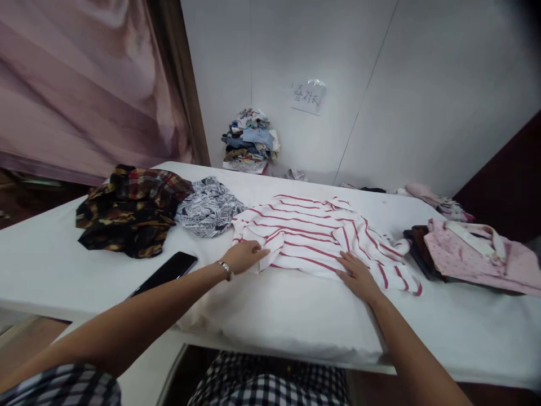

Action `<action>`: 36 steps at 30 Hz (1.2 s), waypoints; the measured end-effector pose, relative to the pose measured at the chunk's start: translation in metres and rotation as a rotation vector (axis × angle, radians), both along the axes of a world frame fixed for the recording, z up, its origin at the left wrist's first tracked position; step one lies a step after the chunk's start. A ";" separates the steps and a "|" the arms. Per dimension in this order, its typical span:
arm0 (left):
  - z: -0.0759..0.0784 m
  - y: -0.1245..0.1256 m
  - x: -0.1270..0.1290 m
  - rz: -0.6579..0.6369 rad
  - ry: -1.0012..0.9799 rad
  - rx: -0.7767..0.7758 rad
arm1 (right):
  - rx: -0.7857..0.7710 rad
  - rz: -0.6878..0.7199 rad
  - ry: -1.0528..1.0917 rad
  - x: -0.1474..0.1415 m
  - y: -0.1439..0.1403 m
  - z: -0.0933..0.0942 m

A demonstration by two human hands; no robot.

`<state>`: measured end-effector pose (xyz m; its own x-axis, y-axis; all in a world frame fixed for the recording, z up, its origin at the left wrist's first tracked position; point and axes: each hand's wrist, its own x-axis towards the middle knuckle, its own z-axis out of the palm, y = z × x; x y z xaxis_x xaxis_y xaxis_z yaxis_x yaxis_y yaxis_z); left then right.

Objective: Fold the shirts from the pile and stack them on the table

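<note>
A white shirt with red stripes [304, 231] lies spread sideways on the white-covered table in front of me, its collar toward the far right. My left hand [245, 256], with a bracelet at the wrist, is closed on the near left part of the shirt, thumb and fingertips drawn together at a folded sleeve. On the near right edge my right hand [357, 276] rests with its fingers stretched out over the cloth. To the right of that hand, one striped sleeve trails across the table. The tip of my left grip is partly hidden by the fingers.
At left lie a dark patterned garment [131, 211], a black-and-white printed garment [209, 206] and a black phone [167, 273]. Folded clothes with a pink one on top [482, 251] sit at right. A clothes pile [251, 141] stands by the wall.
</note>
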<state>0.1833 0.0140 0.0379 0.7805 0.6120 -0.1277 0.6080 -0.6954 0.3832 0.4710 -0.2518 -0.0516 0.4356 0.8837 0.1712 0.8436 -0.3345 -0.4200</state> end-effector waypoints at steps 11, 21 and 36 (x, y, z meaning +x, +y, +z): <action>-0.010 0.018 0.045 0.114 -0.087 0.030 | 0.028 0.003 -0.005 0.000 0.001 0.000; 0.036 0.103 0.044 0.407 -0.214 0.021 | 0.057 0.005 -0.014 0.000 0.002 -0.001; -0.017 0.042 -0.026 0.197 -0.047 0.172 | 0.037 0.005 0.023 -0.002 0.002 0.004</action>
